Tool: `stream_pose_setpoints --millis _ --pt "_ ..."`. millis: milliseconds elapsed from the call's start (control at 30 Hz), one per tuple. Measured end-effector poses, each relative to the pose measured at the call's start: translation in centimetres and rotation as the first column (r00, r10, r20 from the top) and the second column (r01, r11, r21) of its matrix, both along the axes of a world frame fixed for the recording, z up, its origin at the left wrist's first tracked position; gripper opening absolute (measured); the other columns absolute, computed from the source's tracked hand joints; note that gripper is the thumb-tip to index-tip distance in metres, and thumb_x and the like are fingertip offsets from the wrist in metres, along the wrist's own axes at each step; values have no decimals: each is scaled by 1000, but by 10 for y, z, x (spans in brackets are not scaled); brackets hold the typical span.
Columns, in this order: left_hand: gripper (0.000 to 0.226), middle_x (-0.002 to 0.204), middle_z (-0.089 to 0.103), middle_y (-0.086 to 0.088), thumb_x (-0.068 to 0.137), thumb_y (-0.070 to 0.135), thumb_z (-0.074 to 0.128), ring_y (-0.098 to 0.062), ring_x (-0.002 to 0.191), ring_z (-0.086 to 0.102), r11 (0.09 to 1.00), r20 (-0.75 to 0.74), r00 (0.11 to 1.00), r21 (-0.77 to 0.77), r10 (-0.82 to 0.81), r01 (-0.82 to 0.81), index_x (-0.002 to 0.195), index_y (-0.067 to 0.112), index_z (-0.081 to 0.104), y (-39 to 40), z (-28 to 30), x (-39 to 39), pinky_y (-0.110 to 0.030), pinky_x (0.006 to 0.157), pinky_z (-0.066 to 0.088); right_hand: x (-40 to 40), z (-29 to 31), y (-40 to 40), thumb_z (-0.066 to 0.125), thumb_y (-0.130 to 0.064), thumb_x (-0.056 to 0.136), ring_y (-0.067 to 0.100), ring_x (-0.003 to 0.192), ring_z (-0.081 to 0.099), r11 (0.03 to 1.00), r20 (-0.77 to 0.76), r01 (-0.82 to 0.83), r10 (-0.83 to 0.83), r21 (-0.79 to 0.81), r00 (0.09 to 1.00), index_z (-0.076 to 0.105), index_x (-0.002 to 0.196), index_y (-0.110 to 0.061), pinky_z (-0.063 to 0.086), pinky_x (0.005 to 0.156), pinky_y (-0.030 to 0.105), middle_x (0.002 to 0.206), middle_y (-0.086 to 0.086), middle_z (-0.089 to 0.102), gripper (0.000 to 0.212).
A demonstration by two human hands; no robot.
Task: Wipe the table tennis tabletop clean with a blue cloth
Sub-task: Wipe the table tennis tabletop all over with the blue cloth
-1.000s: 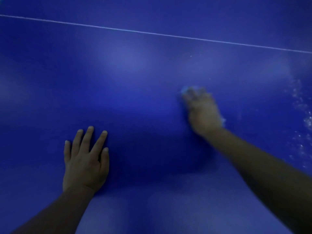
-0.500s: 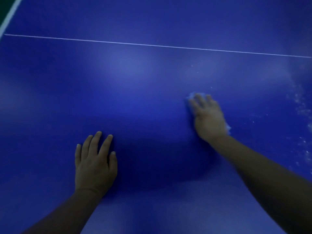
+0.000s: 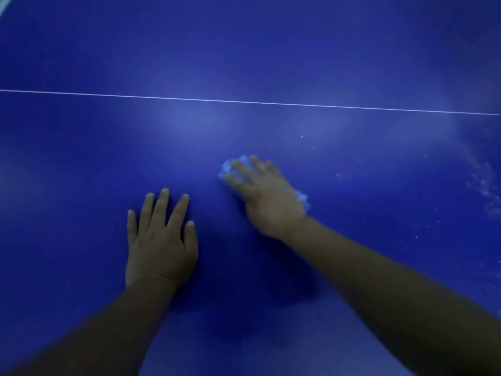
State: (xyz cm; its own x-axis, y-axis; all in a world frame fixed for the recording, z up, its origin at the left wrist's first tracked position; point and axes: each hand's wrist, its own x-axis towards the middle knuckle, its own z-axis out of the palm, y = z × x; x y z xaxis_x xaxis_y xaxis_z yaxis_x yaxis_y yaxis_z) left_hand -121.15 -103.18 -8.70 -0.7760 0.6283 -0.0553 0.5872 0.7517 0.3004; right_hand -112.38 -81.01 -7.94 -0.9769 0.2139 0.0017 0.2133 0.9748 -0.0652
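The blue table tennis tabletop [image 3: 81, 158] fills the view. My right hand [image 3: 265, 196] lies flat, fingers extended, on a light blue cloth [image 3: 226, 167] and presses it against the surface. The hand is motion-blurred. Only the cloth's edges show, past the fingertips and beside the wrist; the rest is hidden under the palm. My left hand [image 3: 160, 240] rests flat on the tabletop with fingers spread, a short way left of and nearer than the right hand. It holds nothing.
A thin white line [image 3: 244, 102] crosses the tabletop beyond both hands. Pale dust specks [image 3: 485, 185] are scattered over the surface at the right. A white edge stripe [image 3: 4, 5] shows in the far left corner.
My right hand has slid the cloth leftward, closer to my left hand. The left hand stays planted on the table. The view has shifted, so the white line sits lower.
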Motion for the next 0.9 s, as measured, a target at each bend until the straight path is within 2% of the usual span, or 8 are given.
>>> stream_pose_setpoints --millis 100,233,267,333,433,500,633,900 --pt "63 162 25 -5 94 47 21 -24 152 8 1000 -3 1000 -4 0 0 151 26 38 2 0 -2 -51 123 1 33 7 102 44 -7 83 42 129 44 895 -24 439 -438 82 899 49 143 -14 37 105 48 152 13 44 61" --pt "60 160 30 -8 95 44 25 -26 151 14 1000 -9 1000 8 6 -6 149 25 44 3 -1 -1 -52 122 4 83 19 152 46 -7 88 41 136 33 474 -58 880 -878 25 475 44 145 -16 30 111 52 156 8 34 57" --pt "60 160 31 -8 95 44 25 -26 151 15 1000 -5 1000 3 9 -9 148 25 44 4 -1 -2 -52 122 4 76 18 141 46 -8 86 41 136 34 478 -70 878 -875 31 479 44 144 -15 31 110 52 155 8 34 58" --pt "60 160 31 -8 95 43 25 -26 151 15 1000 -5 1000 -2 16 -16 148 26 44 5 -1 -2 -51 122 4 50 9 105 44 -9 80 42 129 39 692 -106 717 -709 88 697 47 139 -15 37 102 50 151 11 40 60" --pt "60 160 30 -7 96 44 23 -25 151 13 1000 -10 1000 -12 19 -19 149 26 43 7 -1 -2 -48 122 0 28 -5 54 36 -13 83 41 138 34 969 -13 234 -234 82 972 46 146 -18 32 113 51 155 8 40 64" --pt "59 161 28 -7 96 44 23 -25 151 11 1000 -10 1000 -22 12 -12 150 27 42 6 -1 -2 -45 122 -4 40 0 82 39 -12 85 42 135 38 959 3 261 -263 110 965 45 147 -16 36 109 52 155 9 40 62" --pt "56 160 30 -8 96 42 27 -27 150 14 999 -17 1000 -36 11 -12 148 26 44 6 -2 -2 -41 120 -7 85 14 145 41 -8 89 45 123 42 641 -54 762 -761 92 647 47 140 -5 39 92 55 151 16 41 51" --pt "56 156 37 -10 95 40 30 -31 148 23 1000 -56 998 -17 3 -3 145 24 49 7 -1 -2 -56 119 12 -76 -4 -6 40 -17 85 39 145 29 977 -105 203 -208 -59 973 49 144 -20 23 116 50 156 4 40 61"
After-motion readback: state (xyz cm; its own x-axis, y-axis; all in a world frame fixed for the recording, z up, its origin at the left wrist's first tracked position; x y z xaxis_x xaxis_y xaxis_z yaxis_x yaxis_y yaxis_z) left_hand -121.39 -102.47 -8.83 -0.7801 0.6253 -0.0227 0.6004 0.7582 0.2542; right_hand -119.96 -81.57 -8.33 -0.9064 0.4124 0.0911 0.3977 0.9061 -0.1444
